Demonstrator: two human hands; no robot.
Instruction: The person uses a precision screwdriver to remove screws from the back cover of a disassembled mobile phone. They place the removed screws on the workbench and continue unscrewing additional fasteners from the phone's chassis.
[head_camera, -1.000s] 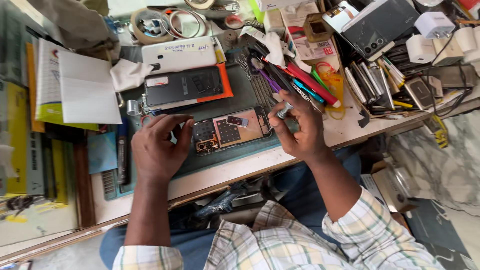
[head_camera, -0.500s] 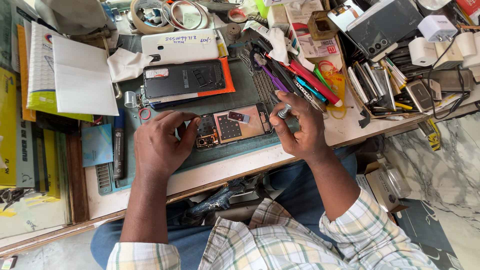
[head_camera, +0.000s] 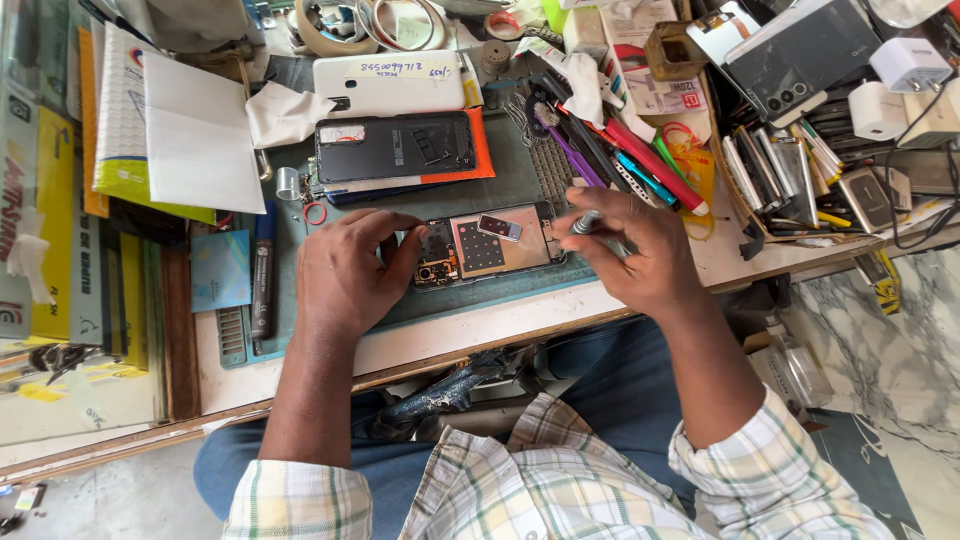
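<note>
Head view: opened phone (head_camera: 492, 248) between left hand (head_camera: 345, 275), fingertips on it, and right hand (head_camera: 635, 250) gripping a screwdriver (head_camera: 584, 222).

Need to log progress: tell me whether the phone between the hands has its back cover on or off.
Off: the phone lies with circuit boards and inner parts exposed between left hand and right hand.

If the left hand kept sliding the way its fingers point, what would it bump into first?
Most likely the opened phone on the green mat: the left hand points its fingertips right at the phone's camera end and seems to touch it already, though depth is hard to judge.
</note>
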